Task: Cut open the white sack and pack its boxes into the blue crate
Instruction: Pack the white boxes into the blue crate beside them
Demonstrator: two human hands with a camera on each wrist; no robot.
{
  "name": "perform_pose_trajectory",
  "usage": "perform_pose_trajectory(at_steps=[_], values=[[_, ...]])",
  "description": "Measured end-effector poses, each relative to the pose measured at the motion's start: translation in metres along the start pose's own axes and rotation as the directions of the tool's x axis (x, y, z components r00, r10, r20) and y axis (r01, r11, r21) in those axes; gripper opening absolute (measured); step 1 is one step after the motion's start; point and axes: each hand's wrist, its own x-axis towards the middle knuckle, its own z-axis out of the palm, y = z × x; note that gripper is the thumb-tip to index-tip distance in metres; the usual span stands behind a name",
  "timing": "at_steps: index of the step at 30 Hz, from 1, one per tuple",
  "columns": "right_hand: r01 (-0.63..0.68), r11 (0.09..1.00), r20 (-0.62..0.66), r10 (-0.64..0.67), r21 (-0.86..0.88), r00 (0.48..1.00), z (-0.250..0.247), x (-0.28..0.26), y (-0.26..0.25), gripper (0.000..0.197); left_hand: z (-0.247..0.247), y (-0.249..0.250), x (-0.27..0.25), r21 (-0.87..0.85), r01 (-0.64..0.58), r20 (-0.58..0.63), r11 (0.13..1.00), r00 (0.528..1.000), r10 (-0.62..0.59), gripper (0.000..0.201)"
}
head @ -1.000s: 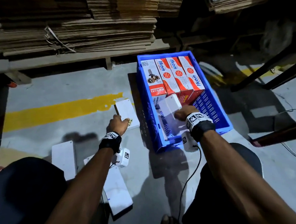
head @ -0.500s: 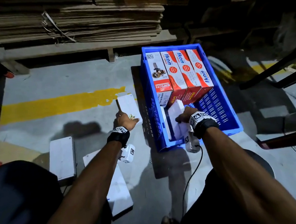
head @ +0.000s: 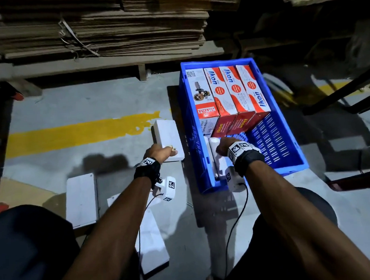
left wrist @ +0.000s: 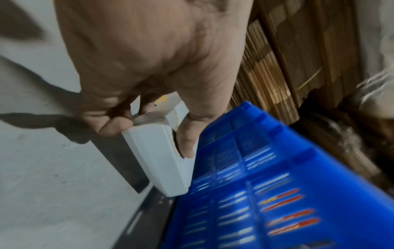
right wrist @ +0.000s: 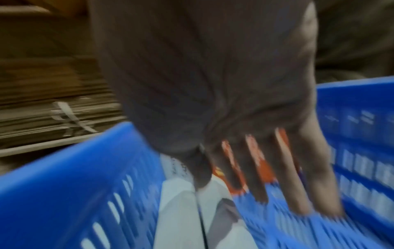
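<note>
The blue crate (head: 216, 62) stands on the floor ahead of me, with several red-and-white boxes (head: 231, 93) packed at its far end. My right hand (head: 224, 145) is inside the crate's near left corner. Its fingers (right wrist: 255, 168) are straight and spread, and its thumb touches a white box (head: 216, 157) standing on edge against the left wall (right wrist: 64, 168). On the floor just left of the crate (left wrist: 277, 168), my left hand (head: 161, 151) grips the near end of another white box (head: 167, 138). Thumb and fingers (left wrist: 106, 124) pinch that box (left wrist: 157, 160). No sack is in view.
Two more white boxes (head: 81, 202) (head: 151, 245) lie on the floor near my left knee. Stacks of flat cardboard (head: 99, 26) sit on a pallet behind. A yellow floor line (head: 77, 133) runs left of the crate. Dark metal bars (head: 339, 100) cross at the right.
My right hand has tipped the white box in the crate from a slant to upright against the left wall. My left hand has stayed on the floor box.
</note>
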Motion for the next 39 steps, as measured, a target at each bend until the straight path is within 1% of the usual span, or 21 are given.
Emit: perform_pose_trajectory(at_steps=[2,3,4,5,7,9,11,14,16,17,19,20,21,23,26,28,29,31,33,36,39], values=[[-0.025,0.995,-0.237,0.047,0.093,0.97,-0.011,-0.004,-0.007,0.039,-0.013,0.011,-0.018,-0.153,-0.062,-0.002,0.986,0.998,0.063,0.068],[0.018,0.984,-0.35,0.047,0.178,0.936,-0.017,-0.006,-0.012,0.037,-0.021,0.021,-0.033,-0.227,-0.109,-0.001,0.968,0.994,0.112,0.068],[0.137,0.947,-0.457,0.013,0.292,0.889,-0.024,-0.007,-0.02,0.04,-0.03,0.033,-0.045,-0.296,-0.167,0.006,0.941,0.984,0.176,0.069],[0.279,0.869,-0.505,-0.04,0.408,0.862,-0.031,-0.009,-0.025,0.047,-0.038,0.047,-0.058,-0.351,-0.214,0.028,0.911,0.971,0.239,0.07],[0.468,0.625,-0.464,-0.184,0.625,0.866,-0.046,-0.021,-0.04,0.053,-0.051,0.077,-0.083,-0.411,-0.301,0.066,0.861,0.932,0.357,0.068],[0.481,0.433,-0.368,-0.321,0.762,0.873,-0.056,-0.032,-0.05,0.049,-0.058,0.105,-0.104,-0.411,-0.373,0.109,0.832,0.886,0.451,0.062],[0.479,0.319,-0.36,-0.366,0.818,0.858,-0.063,-0.037,-0.05,0.039,-0.058,0.122,-0.119,-0.38,-0.411,0.145,0.828,0.858,0.493,0.064],[0.499,0.274,-0.417,-0.307,0.822,0.856,-0.073,-0.042,-0.039,0.028,-0.058,0.133,-0.136,-0.349,-0.443,0.186,0.826,0.831,0.524,0.078],[0.475,0.326,-0.414,-0.242,0.818,0.878,-0.078,-0.036,-0.027,0.031,-0.062,0.129,-0.146,-0.325,-0.441,0.186,0.836,0.837,0.514,0.085],[0.454,0.394,-0.411,-0.192,0.799,0.891,-0.08,-0.034,-0.02,0.033,-0.066,0.122,-0.147,-0.302,-0.443,0.169,0.844,0.846,0.505,0.076],[0.404,0.628,-0.44,-0.108,0.665,0.892,-0.084,-0.03,-0.002,0.044,-0.075,0.095,-0.144,-0.201,-0.467,0.132,0.861,0.858,0.496,0.05],[0.354,0.755,-0.453,-0.086,0.552,0.887,-0.086,-0.03,0.008,0.047,-0.081,0.077,-0.138,-0.115,-0.473,0.123,0.873,0.866,0.485,0.046],[0.292,0.841,-0.454,-0.063,0.455,0.889,-0.088,-0.032,0.017,0.047,-0.086,0.058,-0.132,0.016,-0.464,0.139,0.885,0.878,0.458,0.048],[0.143,0.936,-0.408,0.0,0.32,0.913,-0.085,-0.034,0.031,0.054,-0.089,0.016,-0.119,0.347,-0.422,0.243,0.838,0.903,0.354,0.063],[-0.001,0.988,-0.306,0.048,0.153,0.951,-0.072,-0.025,0.044,0.07,-0.078,-0.014,-0.117,0.707,-0.407,0.38,0.578,0.908,0.175,0.107],[-0.05,0.99,-0.256,0.083,0.132,0.963,-0.062,-0.017,0.046,0.069,-0.071,-0.022,-0.12,0.828,-0.378,0.389,0.415,0.919,0.062,0.115],[-0.08,0.988,-0.228,0.108,0.13,0.968,-0.057,-0.015,0.046,0.064,-0.067,-0.025,-0.123,0.844,-0.39,0.409,0.368,0.912,0.028,0.117],[-0.132,0.985,-0.178,0.151,0.114,0.972,-0.05,-0.013,0.042,0.061,-0.063,-0.034,-0.126,0.863,-0.388,0.413,0.324,0.911,-0.008,0.118],[-0.129,0.989,-0.147,0.14,0.077,0.979,-0.041,-0.015,0.039,0.064,-0.061,-0.041,-0.125,0.875,-0.367,0.378,0.315,0.925,0.03,0.11],[-0.165,0.986,-0.119,0.168,0.036,0.979,-0.028,-0.008,0.038,0.07,-0.062,-0.04,-0.121,0.862,-0.362,0.343,0.355,0.932,0.115,0.089],[-0.176,0.984,-0.126,0.175,0.004,0.977,-0.012,0.013,0.043,0.066,-0.065,-0.037,-0.113,0.829,-0.372,0.309,0.418,0.927,0.213,0.063]])
